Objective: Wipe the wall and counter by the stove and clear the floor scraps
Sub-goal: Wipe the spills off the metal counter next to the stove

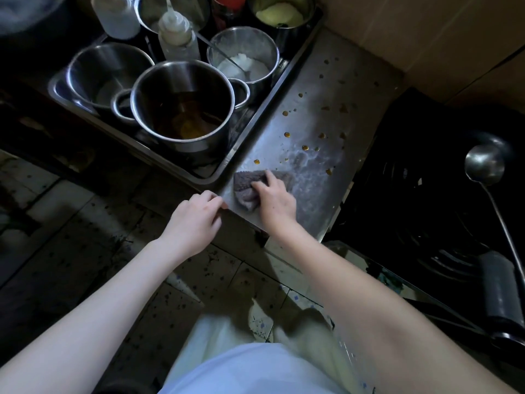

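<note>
1. On the steel counter beside the stove, the right hand is pressing down on a grey cloth, fingers curled over it and gripping it near the counter's front edge.
2. At the counter's front left corner, the left hand is resting with its fingers bent over the edge, holding the edge and nothing else.
3. Brown sauce drops are lying scattered across the counter beyond the cloth, with a cloudy wet smear just past the right hand.
4. Left of the counter, a metal tray is holding several steel pots; the nearest pot is holding dark brown liquid, and one behind it is holding something white.
5. Two squeeze bottles are standing at the back of the tray.
6. A ladle is lying over the dark stove on the right.
7. Below the hands, the tiled floor is showing many dark specks and scraps.
8. Beyond the counter, the beige wall is standing in the upper right.
</note>
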The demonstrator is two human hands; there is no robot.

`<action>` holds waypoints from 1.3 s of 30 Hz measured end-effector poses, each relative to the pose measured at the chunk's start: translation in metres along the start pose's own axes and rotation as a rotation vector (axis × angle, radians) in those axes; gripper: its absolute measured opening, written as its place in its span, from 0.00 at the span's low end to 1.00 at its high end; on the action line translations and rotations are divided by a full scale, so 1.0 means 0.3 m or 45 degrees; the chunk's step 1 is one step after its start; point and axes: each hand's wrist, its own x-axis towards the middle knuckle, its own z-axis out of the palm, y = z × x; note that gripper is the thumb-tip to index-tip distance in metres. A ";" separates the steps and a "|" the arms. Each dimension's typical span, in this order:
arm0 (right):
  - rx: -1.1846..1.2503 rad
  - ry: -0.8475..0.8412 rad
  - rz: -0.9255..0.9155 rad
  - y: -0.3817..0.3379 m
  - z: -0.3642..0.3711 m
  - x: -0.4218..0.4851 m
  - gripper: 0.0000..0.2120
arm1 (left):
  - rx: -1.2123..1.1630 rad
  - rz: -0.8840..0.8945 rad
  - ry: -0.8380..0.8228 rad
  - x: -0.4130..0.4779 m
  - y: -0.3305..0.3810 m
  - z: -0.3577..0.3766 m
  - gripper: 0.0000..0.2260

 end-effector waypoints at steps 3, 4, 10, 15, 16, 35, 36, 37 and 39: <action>0.096 0.034 0.068 0.046 -0.035 0.052 0.16 | -0.007 0.007 -0.003 0.007 -0.004 -0.001 0.12; 0.148 0.051 0.104 0.072 -0.048 0.056 0.15 | -0.004 0.011 -0.007 0.008 -0.001 -0.001 0.12; 0.071 0.130 0.211 0.246 -0.104 -0.025 0.14 | -0.053 -0.004 -0.004 0.025 0.030 0.007 0.12; -0.153 0.012 -0.041 0.181 -0.049 -0.074 0.25 | -0.044 -0.010 -0.009 0.051 0.064 0.012 0.12; -0.193 -0.002 -0.112 0.154 -0.038 -0.059 0.26 | -0.043 -0.021 -0.008 0.052 0.069 0.011 0.12; -0.112 -0.017 0.107 0.301 -0.098 0.032 0.20 | -0.081 -0.081 0.056 0.136 0.130 0.007 0.12; -0.131 -0.048 0.064 0.286 -0.088 0.018 0.20 | -0.081 -0.074 0.053 0.141 0.136 0.008 0.12; -0.143 -0.079 0.017 0.267 -0.078 0.010 0.21 | -0.084 -0.069 0.054 0.146 0.142 0.009 0.12; -0.138 -0.102 -0.068 0.234 -0.069 0.021 0.22 | -0.079 -0.055 0.068 0.154 0.152 0.008 0.11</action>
